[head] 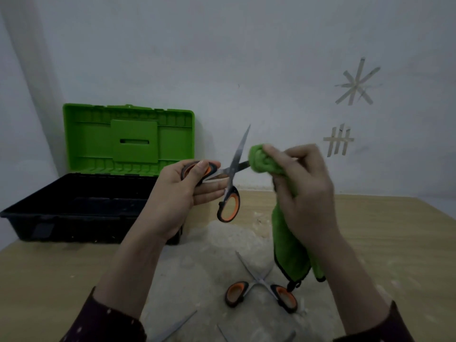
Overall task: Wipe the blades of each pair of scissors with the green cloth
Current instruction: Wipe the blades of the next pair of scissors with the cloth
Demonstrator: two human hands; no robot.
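Holding the open scissors [230, 172] by one handle in our left hand [182, 193] above the table [394, 230], we pinched the green cloth [291, 243] around one blade with our right hand [303, 183].

One head-worn view only, looking forward and slightly down from just behind the person's raised forearms. It sits close to the left hand [187, 191] and right hand [306, 183], which fill the middle of the frame. Beyond them the table [385, 230] runs to the wall [246, 58] (wide lens, edges bowed).
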